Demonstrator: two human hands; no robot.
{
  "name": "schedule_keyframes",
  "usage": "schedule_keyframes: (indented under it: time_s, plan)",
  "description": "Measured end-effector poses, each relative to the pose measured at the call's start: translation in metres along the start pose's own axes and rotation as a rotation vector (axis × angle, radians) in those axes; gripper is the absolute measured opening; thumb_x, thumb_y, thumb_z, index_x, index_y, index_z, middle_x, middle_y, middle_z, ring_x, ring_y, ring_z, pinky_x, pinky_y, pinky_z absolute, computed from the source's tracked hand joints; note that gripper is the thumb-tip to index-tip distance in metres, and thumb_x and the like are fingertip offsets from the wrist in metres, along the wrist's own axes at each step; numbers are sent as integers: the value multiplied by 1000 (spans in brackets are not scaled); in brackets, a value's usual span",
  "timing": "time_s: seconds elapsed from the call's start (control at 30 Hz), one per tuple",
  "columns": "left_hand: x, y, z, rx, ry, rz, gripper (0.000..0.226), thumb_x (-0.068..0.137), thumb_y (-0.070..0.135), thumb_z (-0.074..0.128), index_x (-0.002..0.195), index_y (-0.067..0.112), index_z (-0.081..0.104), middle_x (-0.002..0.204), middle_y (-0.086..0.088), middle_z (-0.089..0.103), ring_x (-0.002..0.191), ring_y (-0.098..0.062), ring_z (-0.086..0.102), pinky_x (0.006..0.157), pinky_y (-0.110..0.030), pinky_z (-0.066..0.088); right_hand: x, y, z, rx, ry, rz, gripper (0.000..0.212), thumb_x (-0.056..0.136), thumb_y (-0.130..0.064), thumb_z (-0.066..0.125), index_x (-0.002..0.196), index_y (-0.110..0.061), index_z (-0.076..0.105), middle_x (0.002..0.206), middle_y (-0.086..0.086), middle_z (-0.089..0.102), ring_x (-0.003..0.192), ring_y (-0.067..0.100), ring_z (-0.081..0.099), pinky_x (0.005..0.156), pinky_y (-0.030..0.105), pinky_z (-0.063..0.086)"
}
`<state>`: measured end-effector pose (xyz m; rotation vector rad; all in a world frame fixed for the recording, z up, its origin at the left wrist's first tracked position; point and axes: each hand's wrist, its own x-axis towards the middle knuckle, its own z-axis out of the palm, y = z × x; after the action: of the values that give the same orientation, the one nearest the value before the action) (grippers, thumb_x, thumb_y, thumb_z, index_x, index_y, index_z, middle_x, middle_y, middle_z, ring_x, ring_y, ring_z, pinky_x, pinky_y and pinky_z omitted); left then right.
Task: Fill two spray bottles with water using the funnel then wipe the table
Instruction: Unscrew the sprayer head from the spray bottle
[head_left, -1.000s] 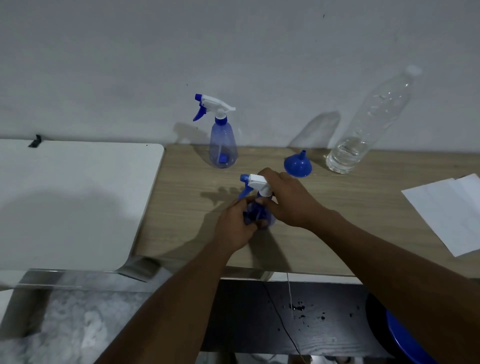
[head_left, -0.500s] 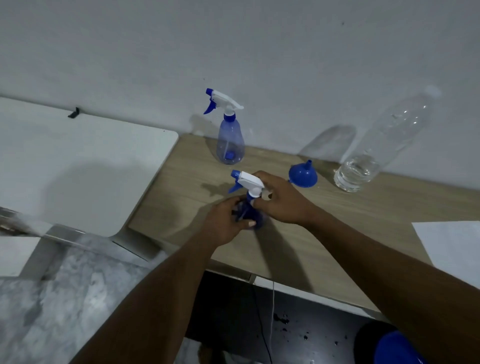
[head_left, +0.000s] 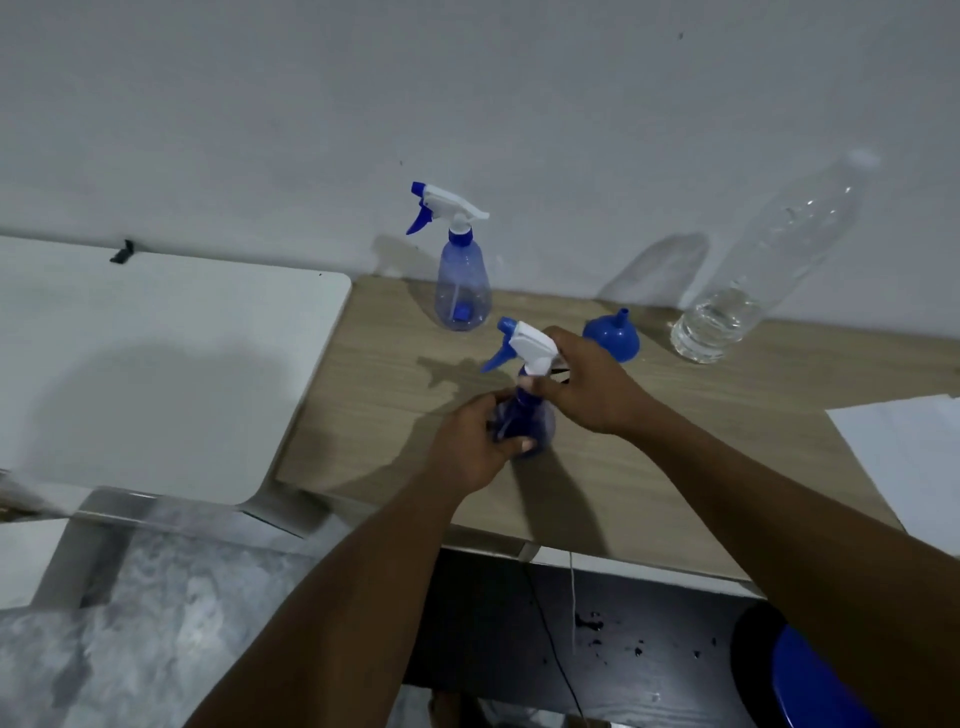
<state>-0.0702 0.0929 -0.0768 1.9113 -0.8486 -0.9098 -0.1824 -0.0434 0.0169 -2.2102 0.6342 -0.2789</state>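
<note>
A blue spray bottle (head_left: 530, 421) stands near the middle of the wooden table (head_left: 675, 467). My left hand (head_left: 478, 447) wraps around its body. My right hand (head_left: 587, 389) grips its neck just under the white and blue trigger head (head_left: 527, 345). A second spray bottle (head_left: 462, 280) stands upright against the wall, untouched. A blue funnel (head_left: 613, 338) lies mouth-down behind my right hand. A clear plastic water bottle (head_left: 769, 260), with a little water at the bottom, leans against the wall at the right.
White paper sheets (head_left: 904, 457) lie at the table's right edge. A white table (head_left: 156, 364) adjoins on the left. A blue round object (head_left: 810, 680) sits low at the bottom right, over a dark floor.
The view has tilted and shifted. Both hands stay on the near spray bottle, and the trigger head now sits higher above my right hand.
</note>
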Motion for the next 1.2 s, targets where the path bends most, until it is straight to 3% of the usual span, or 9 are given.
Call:
schedule_keyframes:
  time_s: [0.07, 0.17, 0.33, 0.43, 0.6, 0.8, 0.9, 1.0, 1.2]
  plan:
    - [2, -4, -1, -10, 2, 9, 70, 60, 42, 85, 125, 42, 57, 120, 4, 70, 107, -22, 68, 98, -49, 53, 1, -11, -12, 15, 13, 45, 21, 93, -21, 66, 111, -13, 58, 99, 0, 63, 92, 20, 63, 80, 37, 52]
    - [0, 2, -2, 35, -5, 37, 68, 71, 27, 86, 133, 29, 57, 121, 3, 68, 109, -21, 66, 99, -47, 51, 0, -36, -40, 36, 66, 55, 22, 98, -23, 61, 116, -11, 55, 102, 5, 69, 93, 23, 69, 82, 47, 59]
    - [-2, 2, -4, 55, 3, 80, 63, 73, 21, 86, 131, 23, 60, 108, 8, 66, 102, -19, 65, 98, -42, 52, -8, -72, -104, 108, 219, 98, 21, 99, -27, 59, 113, -11, 58, 87, 5, 73, 74, 15, 75, 63, 31, 61]
    - [-6, 5, -5, 68, 1, 102, 70, 70, 32, 85, 134, 25, 58, 109, 9, 63, 100, -16, 64, 96, -40, 53, -7, -53, -109, 71, 221, 222, 19, 97, -31, 62, 101, -12, 62, 75, 7, 74, 67, 22, 74, 59, 34, 56]
    - [8, -21, 2, 29, 5, 96, 79, 58, 54, 79, 131, 36, 55, 120, 6, 66, 109, -19, 65, 96, -47, 54, -15, 29, -44, 56, 57, 563, 27, 96, -29, 61, 112, -6, 62, 88, 19, 75, 69, 26, 72, 51, 28, 48]
    - [5, -4, -4, 54, -7, 97, 81, 60, 53, 79, 135, 34, 53, 124, 7, 64, 111, -16, 64, 99, -44, 53, -19, 83, 9, -181, 19, 684, 39, 92, -43, 63, 109, -9, 65, 107, 14, 70, 100, 31, 64, 82, 38, 50]
    - [5, -5, -2, 56, 7, 113, 77, 64, 46, 82, 135, 34, 54, 123, 8, 64, 111, -16, 63, 98, -45, 53, -7, 87, 2, -502, 155, 612, 52, 88, -56, 59, 116, -13, 59, 114, 11, 64, 108, 33, 57, 88, 43, 50]
    - [6, -6, -1, 60, 41, 122, 75, 65, 45, 83, 133, 37, 54, 123, 8, 62, 110, -16, 63, 96, -45, 54, 19, 81, -15, -732, 341, 425, 58, 85, -46, 64, 128, -9, 51, 124, 17, 57, 116, 38, 51, 88, 48, 47]
    - [9, -11, -2, 40, 48, 120, 70, 73, 27, 88, 135, 30, 54, 119, 11, 61, 112, -17, 63, 96, -39, 56, 80, 94, -37, -752, -15, 433, 79, 75, -45, 75, 142, -23, 40, 142, 14, 41, 128, 41, 43, 98, 54, 46]
